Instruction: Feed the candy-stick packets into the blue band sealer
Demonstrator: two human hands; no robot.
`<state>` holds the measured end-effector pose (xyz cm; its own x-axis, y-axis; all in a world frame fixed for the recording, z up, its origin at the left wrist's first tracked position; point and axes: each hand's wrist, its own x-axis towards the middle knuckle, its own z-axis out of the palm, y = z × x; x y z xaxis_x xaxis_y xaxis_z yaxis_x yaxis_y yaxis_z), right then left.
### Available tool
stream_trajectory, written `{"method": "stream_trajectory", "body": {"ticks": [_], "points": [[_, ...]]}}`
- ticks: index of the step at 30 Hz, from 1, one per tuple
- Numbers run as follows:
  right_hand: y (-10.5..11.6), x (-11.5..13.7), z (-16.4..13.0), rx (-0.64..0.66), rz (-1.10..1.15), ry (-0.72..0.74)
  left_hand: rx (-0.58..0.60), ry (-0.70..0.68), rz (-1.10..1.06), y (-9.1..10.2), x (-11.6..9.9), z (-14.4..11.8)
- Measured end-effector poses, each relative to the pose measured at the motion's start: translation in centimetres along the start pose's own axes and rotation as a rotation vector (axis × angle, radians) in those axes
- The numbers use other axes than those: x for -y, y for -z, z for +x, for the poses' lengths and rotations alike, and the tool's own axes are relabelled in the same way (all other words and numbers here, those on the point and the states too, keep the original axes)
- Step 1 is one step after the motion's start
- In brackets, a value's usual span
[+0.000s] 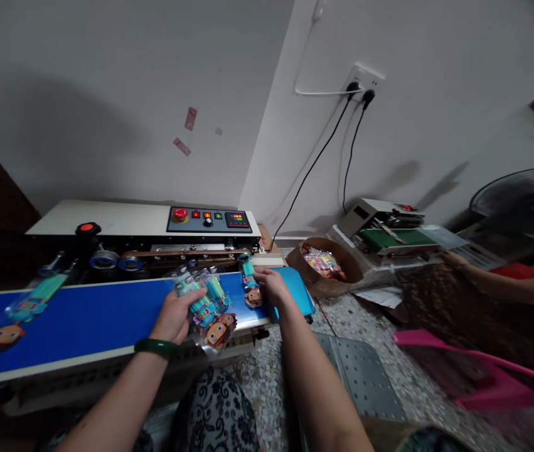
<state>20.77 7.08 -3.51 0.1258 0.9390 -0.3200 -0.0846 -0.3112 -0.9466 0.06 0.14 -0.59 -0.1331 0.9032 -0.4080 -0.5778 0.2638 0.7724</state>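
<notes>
Nearest in view, the left hand (172,314) (a green bangle (156,347) sits on its wrist) is clamped around a small bundle of clear toy packets (205,307), each holding a teal stick and a cartoon head; the heads hang off the near edge of the blue conveyor belt (92,323), just beside the thumb. Just to the right of that hand, the right hand (271,285) rests flat on the belt with its fingers pressed on a single packet (249,284), which lies with its sealed end pointing away from the hand toward the machine. Whether those fingers curl under the packet cannot be told.

Well off to the left of the left hand, another packet (22,314) lies alone on the belt. Just beyond both hands stands the band sealer (120,220), its control panel (210,220) lit with a red button. Farther right of the right hand, a round basket (325,263) holds wrapped items, and beyond it another person's arm (492,279) reaches to a second sealer (389,232).
</notes>
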Motion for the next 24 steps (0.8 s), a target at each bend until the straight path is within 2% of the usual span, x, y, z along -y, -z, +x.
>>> {"method": "stream_trajectory", "body": {"ticks": [3,4,5,8,9,10,12,14,17,19,21,24], "points": [[-0.9,-0.1,-0.5,-0.073,-0.012,0.088,0.005,0.001,-0.002,-0.1,0.1,0.0],[-1.3,-0.2,-1.2,-0.051,-0.007,0.118,0.012,-0.005,-0.001,-0.1,0.1,0.0],[-1.7,-0.3,-1.9,0.021,0.003,0.131,0.019,-0.013,0.0,-0.1,0.1,0.0],[-3.4,-1.2,-4.7,0.381,0.039,0.079,0.047,-0.029,0.001,-0.2,0.4,-0.2],[-4.0,-1.6,-5.5,0.461,0.051,0.053,0.059,-0.03,0.002,-0.2,0.5,-0.2],[-4.5,-2.0,-6.0,0.488,0.063,0.041,0.069,-0.03,0.006,-0.2,0.6,-0.3],[-5.0,-2.6,-6.6,0.422,0.107,0.053,0.081,-0.03,0.014,-0.2,0.7,-0.3],[-4.6,-2.9,-6.3,0.276,0.167,0.079,0.059,-0.034,0.015,-0.2,0.7,-0.3],[-2.7,-2.6,-5.1,0.005,0.235,0.107,-0.008,-0.034,0.004,0.0,0.7,0.0],[-1.1,-2.1,-4.0,-0.132,0.224,0.074,-0.021,-0.033,0.007,0.0,0.7,0.1],[0.1,-1.5,-3.0,-0.168,0.174,0.017,-0.022,-0.036,0.027,0.1,0.7,0.1],[0.8,-0.9,-1.5,-0.074,0.083,-0.041,-0.015,-0.026,0.059,0.0,0.6,0.0]]}}
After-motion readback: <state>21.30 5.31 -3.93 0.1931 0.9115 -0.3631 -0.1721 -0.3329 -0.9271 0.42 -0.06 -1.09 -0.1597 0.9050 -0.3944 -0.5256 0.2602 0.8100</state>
